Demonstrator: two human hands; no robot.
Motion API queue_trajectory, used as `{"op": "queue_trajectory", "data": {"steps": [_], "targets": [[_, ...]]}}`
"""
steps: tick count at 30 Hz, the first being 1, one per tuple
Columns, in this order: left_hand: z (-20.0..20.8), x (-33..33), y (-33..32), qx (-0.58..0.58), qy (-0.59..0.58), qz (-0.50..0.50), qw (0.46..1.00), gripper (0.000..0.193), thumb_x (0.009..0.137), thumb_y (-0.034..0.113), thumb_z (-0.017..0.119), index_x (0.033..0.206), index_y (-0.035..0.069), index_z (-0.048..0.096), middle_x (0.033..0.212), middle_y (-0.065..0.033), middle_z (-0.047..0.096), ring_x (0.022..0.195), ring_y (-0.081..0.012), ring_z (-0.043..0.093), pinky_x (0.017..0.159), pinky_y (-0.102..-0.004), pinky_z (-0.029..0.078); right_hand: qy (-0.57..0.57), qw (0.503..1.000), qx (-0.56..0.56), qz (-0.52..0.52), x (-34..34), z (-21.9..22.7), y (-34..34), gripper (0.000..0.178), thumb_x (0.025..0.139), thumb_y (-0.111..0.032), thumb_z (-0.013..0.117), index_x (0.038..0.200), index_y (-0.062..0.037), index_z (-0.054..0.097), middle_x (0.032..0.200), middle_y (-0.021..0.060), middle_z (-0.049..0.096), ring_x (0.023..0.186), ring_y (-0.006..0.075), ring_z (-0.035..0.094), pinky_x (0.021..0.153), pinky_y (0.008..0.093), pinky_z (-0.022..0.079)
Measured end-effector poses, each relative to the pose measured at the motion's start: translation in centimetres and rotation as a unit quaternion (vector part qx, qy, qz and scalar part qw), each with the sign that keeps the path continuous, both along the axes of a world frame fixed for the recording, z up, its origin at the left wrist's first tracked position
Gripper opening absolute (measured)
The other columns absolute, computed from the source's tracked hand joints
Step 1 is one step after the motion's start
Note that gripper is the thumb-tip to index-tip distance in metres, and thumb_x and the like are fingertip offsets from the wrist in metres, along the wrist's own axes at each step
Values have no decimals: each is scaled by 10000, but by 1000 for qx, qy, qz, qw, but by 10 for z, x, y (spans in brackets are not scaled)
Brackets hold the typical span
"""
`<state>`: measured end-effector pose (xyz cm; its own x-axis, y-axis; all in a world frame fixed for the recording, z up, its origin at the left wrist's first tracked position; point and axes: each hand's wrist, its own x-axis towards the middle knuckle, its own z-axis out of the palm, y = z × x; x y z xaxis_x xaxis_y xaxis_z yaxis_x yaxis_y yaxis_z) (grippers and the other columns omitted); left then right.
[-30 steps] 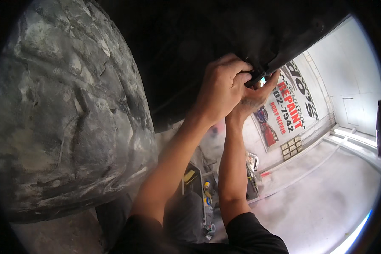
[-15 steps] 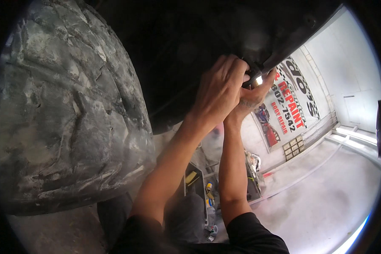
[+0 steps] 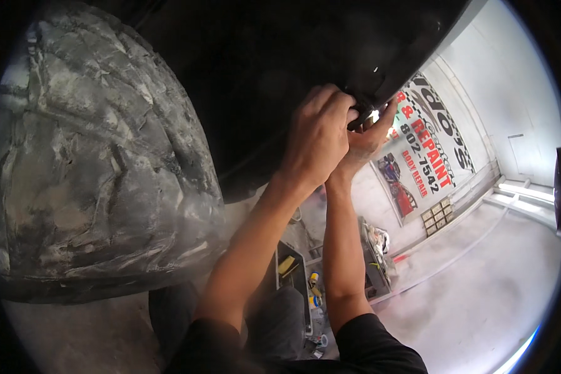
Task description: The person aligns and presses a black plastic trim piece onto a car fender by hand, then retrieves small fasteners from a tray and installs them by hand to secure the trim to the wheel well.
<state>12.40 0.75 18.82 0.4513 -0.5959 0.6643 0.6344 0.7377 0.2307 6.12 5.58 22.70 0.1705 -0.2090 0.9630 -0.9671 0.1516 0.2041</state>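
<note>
Small black part (image 3: pixel 363 115) is at the edge of the big black panel (image 3: pixel 249 81), right of scene centre. Left hand (image 3: pixel 321 140) has thumb and fingertips pinched on it, nearly closed; the tips are partly lost against the black. Right hand (image 3: pixel 361 146) is just behind and right of the left, partly covered by it, thumb and fingers spread around the part. Can't tell how firm that grip is; contact hidden. Bright gap shows between part and right hand.

Panel edge runs from the part off to the far right. Right of that edge: open air out to the wall (image 3: pixel 405 234) with its banner (image 3: pixel 417 146). Left: dusty gray cover (image 3: pixel 106 156), big and rounded, wrinkled; dark gap between its right edge and left hand. That edge looks close to the left forearm, depth unclear.

Forearms converge at the wrists, little room between hands. Below them: tray (image 3: pixel 306 293) with a yellow block (image 3: pixel 287 265), small containers (image 3: pixel 315 302) just right.
</note>
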Motion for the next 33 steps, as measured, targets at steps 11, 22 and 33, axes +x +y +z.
{"op": "queue_trajectory", "data": {"steps": [11,22,33], "targets": [[-3,6,-2,-4,-9,-111,994,95,833,-20,664,926,-31,647,905,-170,632,806,-365,642,685,-435,510,5,1000,7,0,9,-2,-1,842,812,-103,796,1502,-3,323,1297,173,543,1115,255,627,876,341,566],[-1,6,-2,-15,2,-114,993,110,811,-21,649,918,-32,671,872,-150,665,771,-315,666,684,-379,520,1,1000,4,-29,9,-2,1,845,813,-100,798,1507,-11,322,1308,167,539,1155,247,606,880,339,562],[-5,7,0,2,-1,-118,993,133,821,-13,664,948,-41,692,887,-135,685,789,-284,677,703,-365,531,6,1000,2,-7,9,-4,-1,847,812,-121,801,1504,-2,327,1325,171,534,1168,257,601,913,359,557]]}}
